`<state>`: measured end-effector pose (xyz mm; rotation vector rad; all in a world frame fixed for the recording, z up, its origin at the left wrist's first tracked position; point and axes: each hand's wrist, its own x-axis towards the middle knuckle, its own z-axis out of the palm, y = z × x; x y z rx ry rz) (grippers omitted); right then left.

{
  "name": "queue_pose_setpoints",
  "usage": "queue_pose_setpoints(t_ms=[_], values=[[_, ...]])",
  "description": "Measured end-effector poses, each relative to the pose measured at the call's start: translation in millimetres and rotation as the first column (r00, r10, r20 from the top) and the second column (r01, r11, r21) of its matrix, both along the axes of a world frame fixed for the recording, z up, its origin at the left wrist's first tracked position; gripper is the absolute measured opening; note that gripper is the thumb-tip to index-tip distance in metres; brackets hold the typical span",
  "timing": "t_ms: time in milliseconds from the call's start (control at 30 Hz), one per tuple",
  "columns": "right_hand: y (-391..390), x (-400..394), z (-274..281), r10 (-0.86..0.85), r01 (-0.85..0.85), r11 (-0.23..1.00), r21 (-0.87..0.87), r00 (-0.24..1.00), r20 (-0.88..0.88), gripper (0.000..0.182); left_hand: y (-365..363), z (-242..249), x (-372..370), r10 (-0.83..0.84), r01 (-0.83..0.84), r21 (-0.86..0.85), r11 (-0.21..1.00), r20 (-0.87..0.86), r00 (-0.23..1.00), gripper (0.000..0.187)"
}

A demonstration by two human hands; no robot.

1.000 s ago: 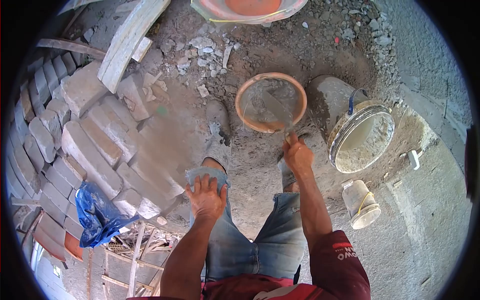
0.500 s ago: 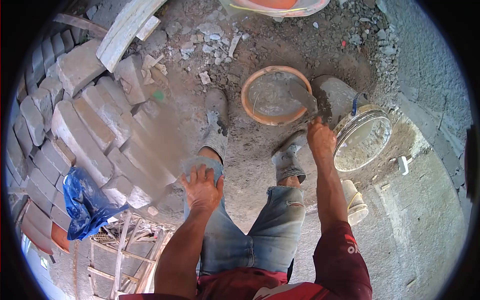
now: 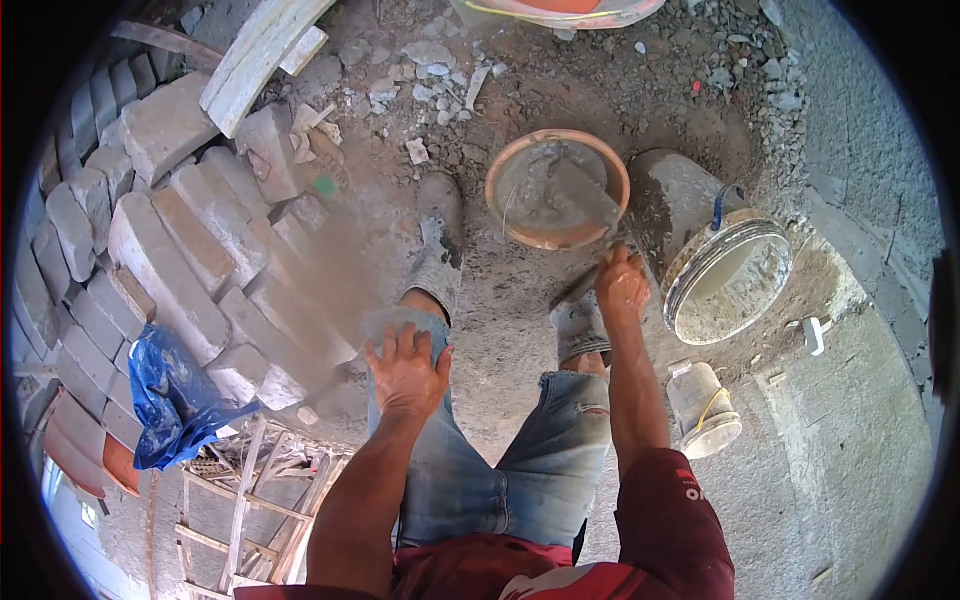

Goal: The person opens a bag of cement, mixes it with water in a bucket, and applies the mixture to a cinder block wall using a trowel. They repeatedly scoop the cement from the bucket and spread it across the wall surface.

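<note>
My right hand [image 3: 622, 283] is closed around the handle of a trowel [image 3: 588, 192]. The trowel's blade dips into wet grey mortar [image 3: 540, 195], at the right side of a round orange-rimmed basin [image 3: 556, 241]. This basin sits on the ground just beyond my boots. My left hand [image 3: 410, 370] lies on my left knee, its fingers spread over the jeans [image 3: 450, 450] and holding nothing. To the right of my right hand is a large mortar-smeared bucket [image 3: 685, 200] that seems to lie on its side, its round end facing me.
Stacked grey blocks [image 3: 170, 275] fill the left, with a blue plastic sheet [image 3: 165, 400] on them. Below is a wooden ladder-like frame [image 3: 240, 510]. A small bucket [image 3: 700, 405] is at right. Rubble [image 3: 430, 85] and another basin [image 3: 570, 12] lie farther out.
My right hand has moved slightly left and down toward me. The trowel blade, previously over the basin's right rim, now lies within the mortar. My left hand stays on the knee.
</note>
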<state>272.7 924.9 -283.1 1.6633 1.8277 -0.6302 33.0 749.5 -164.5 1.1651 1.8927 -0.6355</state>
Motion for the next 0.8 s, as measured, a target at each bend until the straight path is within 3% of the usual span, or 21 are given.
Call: queue_pose_setpoints(t_ms=[67,133,267,333,567,600,633,800], values=[[7.1,-6.9,-22.2,-0.019,0.013,0.997,0.074,0.997,0.073,0.038,0.3,2.6,1.1,-0.006,0.006,-0.005,1.000,-0.001,1.000,0.045],[6.9,-18.3,-47.6,-0.201,0.203,0.976,-0.079,0.979,0.030,0.039,1.9,2.3,0.7,-0.014,0.014,0.004,1.000,0.003,1.000,0.046],[-17.5,-24.8,-53.7,-0.196,0.189,0.962,-0.200,0.980,-0.018,0.040,2.8,0.3,4.8,-0.017,0.017,0.003,1.000,-0.009,1.000,0.046],[-18.2,-15.4,-33.9,-0.266,0.236,0.956,-0.174,0.948,-0.173,0.042,0.6,2.3,6.4,-0.019,0.019,0.007,1.000,-0.014,1.000,0.046],[-10.5,-2.4,-49.0,-0.353,0.342,0.933,-0.107,0.930,-0.101,0.041,-5.3,0.5,10.6,-0.044,0.044,0.007,0.999,-0.027,0.999,0.046],[-19.0,-10.8,-61.4,-0.276,0.261,0.956,-0.138,0.955,-0.108,0.040,-5.5,-1.6,11.9,-0.038,0.039,0.026,0.999,-0.037,0.999,0.046],[-16.4,-20.1,-67.5,-0.197,0.176,0.971,-0.161,0.972,-0.128,0.039,-3.7,-5.1,12.6,-0.045,0.047,0.041,0.998,-0.045,0.998,0.046],[-33.0,3.0,-34.9,-0.316,0.290,0.948,-0.130,0.900,-0.300,0.039,-12.9,-3.2,14.9,-0.063,0.064,0.016,0.998,-0.048,0.997,0.049]])
